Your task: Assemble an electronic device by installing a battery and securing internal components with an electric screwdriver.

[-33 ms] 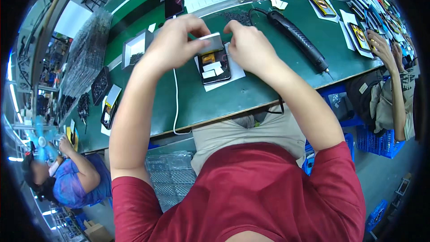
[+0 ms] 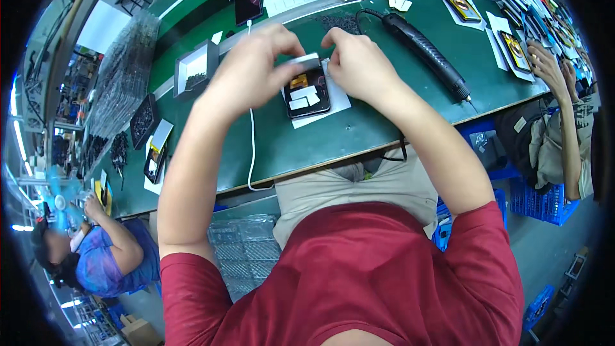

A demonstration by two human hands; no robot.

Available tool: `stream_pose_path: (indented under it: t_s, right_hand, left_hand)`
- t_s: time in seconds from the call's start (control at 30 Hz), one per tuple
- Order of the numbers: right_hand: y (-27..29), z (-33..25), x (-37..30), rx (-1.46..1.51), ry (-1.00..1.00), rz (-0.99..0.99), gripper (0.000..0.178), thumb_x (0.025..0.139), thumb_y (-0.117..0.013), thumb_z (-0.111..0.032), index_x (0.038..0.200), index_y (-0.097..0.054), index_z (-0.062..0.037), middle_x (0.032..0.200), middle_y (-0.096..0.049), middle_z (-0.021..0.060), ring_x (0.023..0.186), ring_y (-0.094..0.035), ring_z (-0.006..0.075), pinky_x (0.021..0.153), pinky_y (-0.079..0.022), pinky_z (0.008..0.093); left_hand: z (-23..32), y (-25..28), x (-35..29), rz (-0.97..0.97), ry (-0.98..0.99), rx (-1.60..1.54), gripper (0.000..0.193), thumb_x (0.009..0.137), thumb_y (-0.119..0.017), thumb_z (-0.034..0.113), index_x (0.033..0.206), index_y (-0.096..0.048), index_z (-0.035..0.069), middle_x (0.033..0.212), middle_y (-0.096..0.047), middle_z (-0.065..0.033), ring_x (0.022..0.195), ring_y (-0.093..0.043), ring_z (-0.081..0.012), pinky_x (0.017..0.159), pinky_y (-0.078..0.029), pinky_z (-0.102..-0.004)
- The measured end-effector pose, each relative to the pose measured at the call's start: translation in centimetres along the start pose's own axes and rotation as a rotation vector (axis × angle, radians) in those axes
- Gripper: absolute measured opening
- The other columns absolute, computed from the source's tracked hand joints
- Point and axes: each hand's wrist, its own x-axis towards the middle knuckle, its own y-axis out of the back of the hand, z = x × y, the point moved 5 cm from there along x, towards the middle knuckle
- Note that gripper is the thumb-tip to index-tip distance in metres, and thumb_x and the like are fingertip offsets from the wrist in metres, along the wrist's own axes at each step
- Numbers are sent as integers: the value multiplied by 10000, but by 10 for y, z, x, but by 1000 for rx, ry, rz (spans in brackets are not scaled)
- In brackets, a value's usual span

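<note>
An opened black smartphone [image 2: 309, 113] lies on a white sheet on the bench, with white patches and an orange part showing inside it. My left hand [image 2: 259, 67] is closed, pinching a silvery flat piece [image 2: 309, 62] tilted up at the phone's far end. Across from it, my right hand [image 2: 357, 64] has its fingers curled beside the phone's far right corner. Its fingertips are partly hidden, so I cannot make out what they hold, if anything.
A black electric screwdriver [image 2: 429, 57] lies to the right, its cord looping behind. Leftward are a grey box of small parts [image 2: 195, 67], another opened phone [image 2: 154, 160] and a white cable [image 2: 252, 147]. A co-worker's hand [image 2: 543, 64] is near phones at the right.
My left hand has shifted slightly right and nearer, and the silvery piece has tipped lower over the phone. My right hand has barely moved.
</note>
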Motion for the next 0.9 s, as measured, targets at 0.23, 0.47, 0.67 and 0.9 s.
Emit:
stream_pose_path:
  t_s: [0.23,0.47,0.67,0.9]
  right_hand:
    - [8,-2,-6,-240,67,30,247,858,-705,-119,1076,-667,-10,965,-732,192,893,-727,360,802,-582,465]
    - [-27,-77,-49,-494,7,-51,784,727,-822,-418,1309,-533,21,1443,-482,305,1102,-633,394,870,-565,464]
    - [-27,-66,-57,-297,121,-51,677,677,-851,-231,1214,-527,22,1445,-457,326,1185,-582,435,988,-511,492]
    - [-25,-59,-51,-236,180,-29,461,732,-826,-175,1091,-575,-31,1447,-483,291,1220,-578,446,1015,-503,487]
  left_hand:
    - [-17,-21,-30,77,128,-163,327,891,-776,244,1116,-702,19,1162,-677,-132,1105,-651,-262,943,-512,-378]
    - [-78,-31,-23,434,313,-251,278,970,-712,261,1055,-737,-4,922,-747,-141,822,-710,-184,760,-552,-320]
    - [-81,-26,-39,548,353,-220,221,947,-739,197,968,-742,-22,838,-696,-105,714,-634,-157,673,-502,-301]
    - [-76,-30,-34,463,356,-244,210,933,-745,189,966,-735,-18,826,-665,-99,706,-612,-173,672,-488,-305]
